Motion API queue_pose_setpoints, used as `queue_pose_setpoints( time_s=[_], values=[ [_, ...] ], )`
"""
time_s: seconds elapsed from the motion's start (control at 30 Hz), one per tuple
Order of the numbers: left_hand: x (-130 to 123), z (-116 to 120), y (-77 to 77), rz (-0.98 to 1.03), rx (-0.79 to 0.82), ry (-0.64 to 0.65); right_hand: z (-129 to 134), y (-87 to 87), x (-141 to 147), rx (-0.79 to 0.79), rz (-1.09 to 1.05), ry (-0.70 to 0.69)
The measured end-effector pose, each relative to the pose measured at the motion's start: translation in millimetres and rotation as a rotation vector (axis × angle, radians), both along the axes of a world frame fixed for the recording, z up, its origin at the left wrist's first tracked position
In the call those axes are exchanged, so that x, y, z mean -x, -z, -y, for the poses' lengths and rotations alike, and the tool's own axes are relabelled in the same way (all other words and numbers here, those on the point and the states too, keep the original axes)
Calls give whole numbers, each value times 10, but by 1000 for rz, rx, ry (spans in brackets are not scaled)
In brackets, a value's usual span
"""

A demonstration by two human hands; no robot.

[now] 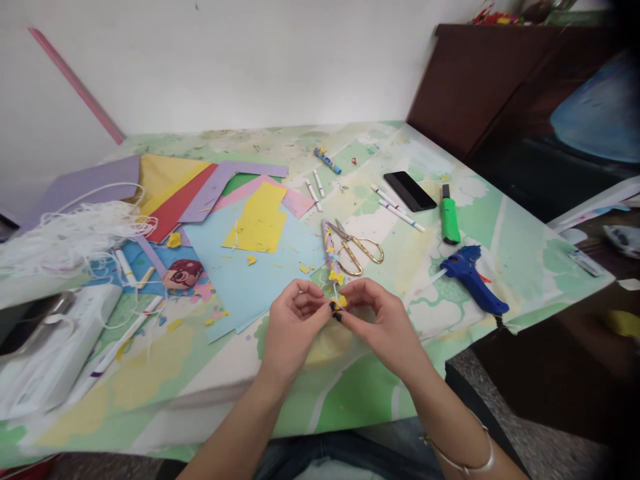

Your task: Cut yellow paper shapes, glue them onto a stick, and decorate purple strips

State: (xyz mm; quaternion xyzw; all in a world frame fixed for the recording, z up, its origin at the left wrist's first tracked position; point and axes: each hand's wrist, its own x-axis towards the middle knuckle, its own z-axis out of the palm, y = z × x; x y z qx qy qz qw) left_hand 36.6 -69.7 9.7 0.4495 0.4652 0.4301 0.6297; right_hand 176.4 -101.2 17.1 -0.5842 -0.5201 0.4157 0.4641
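Observation:
My left hand (pixel 297 323) and my right hand (pixel 383 323) meet at the front of the table, thumbs and fingertips pinched together. Between them is a small yellow piece (pixel 343 302), partly hidden by the fingers. A short white cord (pixel 335 290) runs from it towards a slim purple rolled tube (pixel 328 241) dotted with yellow bits. Just right of the tube lie gold-handled scissors (pixel 364 248), their blades apart. Left of my hands, a cut yellow sheet (pixel 260 220) rests on a light blue sheet (pixel 225 287).
At right are a blue glue gun (pixel 473 277), a green utility knife (pixel 450 217) and a dark phone (pixel 410 191). Several markers (pixel 400 215) lie near a blue rolled tube (pixel 327 161). Tangled white cord (pixel 75 233) and a power strip (pixel 65 353) fill the left side.

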Motion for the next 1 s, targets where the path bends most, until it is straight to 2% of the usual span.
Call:
queue_pose_setpoints(
  time_s=[0.27, 0.4, 0.57, 0.8, 1.0],
  values=[
    [-12, 31, 3, -24, 11, -8, 38, -2, 33, 27, -70, 10],
    [-34, 63, 10, -16, 4, -50, 53, 19, 44, 44, -229, 35],
    [-30, 68, 21, -5, -16, -66, 75, 22, 72, 152, -432, 36],
    [5, 48, -45, -57, -61, 9, -14, -26, 121, 222, -412, -21],
    [26, 22, -97, -96, -87, 34, -70, 11, 205, 212, -449, 70]
  ],
)
